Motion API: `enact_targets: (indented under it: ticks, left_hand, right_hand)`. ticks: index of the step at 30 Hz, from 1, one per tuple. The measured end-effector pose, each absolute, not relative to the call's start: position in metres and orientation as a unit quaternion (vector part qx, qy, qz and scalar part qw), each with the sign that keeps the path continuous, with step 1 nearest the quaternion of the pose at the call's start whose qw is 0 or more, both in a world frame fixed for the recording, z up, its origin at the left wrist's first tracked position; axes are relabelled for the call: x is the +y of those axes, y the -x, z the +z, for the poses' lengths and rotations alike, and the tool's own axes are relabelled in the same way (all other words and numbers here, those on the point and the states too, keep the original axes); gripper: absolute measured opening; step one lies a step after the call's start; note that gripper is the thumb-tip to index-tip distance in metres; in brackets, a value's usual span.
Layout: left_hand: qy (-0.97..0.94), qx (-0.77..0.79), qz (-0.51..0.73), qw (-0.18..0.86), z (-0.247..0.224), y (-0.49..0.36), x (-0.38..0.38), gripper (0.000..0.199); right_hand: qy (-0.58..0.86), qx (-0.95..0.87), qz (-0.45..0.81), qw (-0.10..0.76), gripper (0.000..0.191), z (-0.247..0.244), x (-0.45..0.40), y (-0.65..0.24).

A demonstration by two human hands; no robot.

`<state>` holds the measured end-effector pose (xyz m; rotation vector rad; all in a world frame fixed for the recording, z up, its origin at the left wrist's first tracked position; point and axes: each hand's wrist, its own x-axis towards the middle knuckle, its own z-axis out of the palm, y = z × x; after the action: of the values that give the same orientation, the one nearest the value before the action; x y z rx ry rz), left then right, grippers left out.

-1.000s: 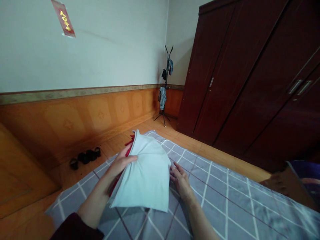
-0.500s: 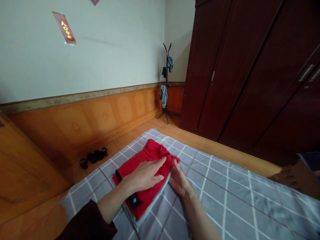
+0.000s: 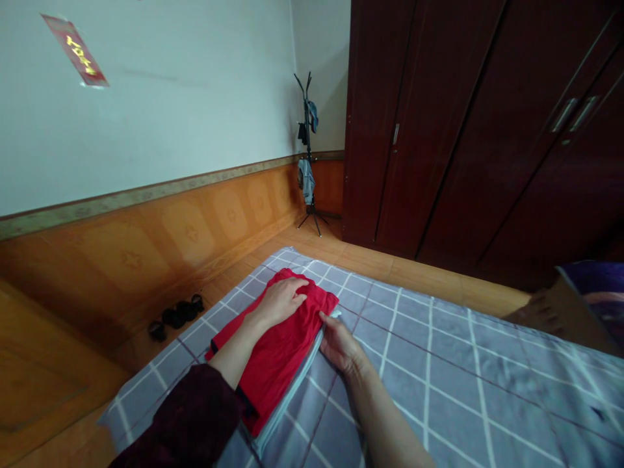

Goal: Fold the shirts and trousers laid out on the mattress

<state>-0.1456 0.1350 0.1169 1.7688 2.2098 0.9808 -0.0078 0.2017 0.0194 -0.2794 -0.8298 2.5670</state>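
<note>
A folded red garment (image 3: 275, 364) with dark trim at its near end lies on a pale folded cloth (image 3: 283, 404) on the bed. My left hand (image 3: 279, 304) rests on the far part of the red garment, palm down, with its fingers slightly bent and thumb apart. At the right edge of the stack is my right hand (image 3: 340, 344). Its thumb lies over the red garment's edge, and the other fingers are mostly hidden beside or under the fold. A bit of pale cloth pokes out just beyond that thumb.
The bed has a grey checked sheet (image 3: 409, 364). Black shoes (image 3: 178, 315) stand on the floor to the left. Beyond the bed are a coat rack (image 3: 308, 143) with clothing and a dark red wardrobe (image 3: 429, 130). A box-like object with purple fabric (image 3: 597, 292) is at the right.
My left hand has slid farther up the red garment, whose bunched far right part now lies flatter. My right hand stays at the right edge. The view has turned slightly right.
</note>
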Motion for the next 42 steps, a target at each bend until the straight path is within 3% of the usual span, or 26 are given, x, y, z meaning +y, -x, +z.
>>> enact_targets:
  ticks: [2, 9, 16, 20, 26, 32, 38, 42]
  left_hand:
    - [-0.596, 0.724, 0.339, 0.071, 0.107, 0.14, 0.149, 0.035]
    - [-0.561, 0.702, 0.438, 0.034, 0.077, 0.137, 0.16, 0.011]
    - [-0.495, 0.676, 0.545, 0.026, 0.102, 0.149, 0.128, 0.016]
    - [-0.449, 0.67, 0.584, 0.093, 0.119, 0.155, 0.108, 0.022]
    - [-0.563, 0.713, 0.374, 0.188, 0.125, 0.152, 0.088, 0.019]
    - [-0.566, 0.804, 0.162, 0.078, 0.127, 0.155, 0.066, 0.011]
    - [-0.549, 0.82, 0.153, 0.044, 0.151, 0.161, 0.034, 0.025]
    - [-0.511, 0.824, 0.243, -0.03, 0.196, 0.17, 0.011, 0.026]
  right_hand:
    - [0.1, -0.297, 0.923, 0.221, 0.028, 0.019, 0.202, 0.008]
    - [0.104, -0.292, 0.923, 0.227, 0.023, 0.018, 0.204, 0.008]
    - [0.098, -0.283, 0.93, 0.214, 0.025, 0.018, 0.205, 0.009]
    - [0.088, -0.279, 0.932, 0.213, 0.028, 0.019, 0.205, 0.01]
    - [0.083, -0.276, 0.934, 0.21, 0.03, 0.017, 0.205, 0.012]
    - [0.077, -0.277, 0.933, 0.218, 0.034, 0.013, 0.206, 0.011]
    - [0.081, -0.282, 0.932, 0.215, 0.027, 0.015, 0.205, 0.009]
    - [0.076, -0.283, 0.931, 0.216, 0.024, 0.017, 0.205, 0.008]
